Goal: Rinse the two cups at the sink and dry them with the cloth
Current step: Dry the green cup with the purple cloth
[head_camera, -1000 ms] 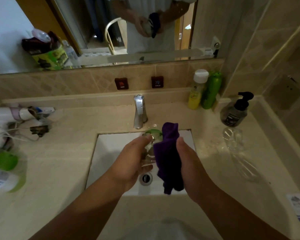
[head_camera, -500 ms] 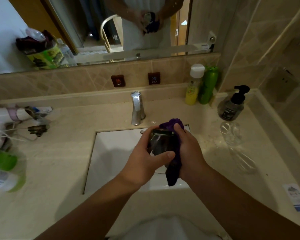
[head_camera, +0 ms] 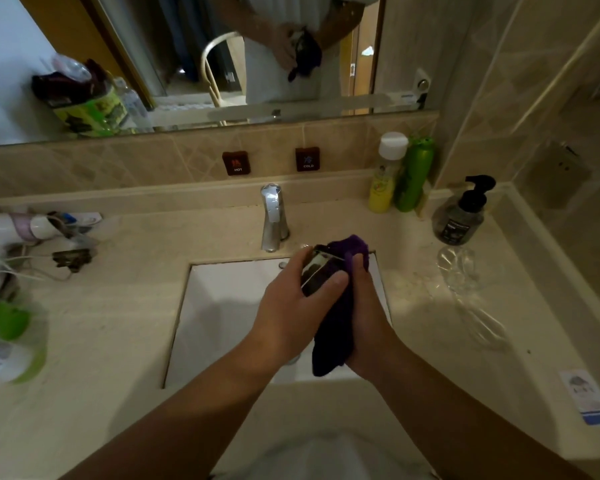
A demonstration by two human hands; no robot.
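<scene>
Cup (head_camera: 318,271) apparently tilted, mouth toward purple cloth (head_camera: 336,327)

A clear glass cup (head_camera: 317,271) is held above the white sink (head_camera: 229,306), tilted on its side. A dark purple cloth (head_camera: 336,327) is pressed against the cup and hangs down below it. A second clear cup (head_camera: 456,263) stands on the counter, well apart to the right of the sink.
</scene>
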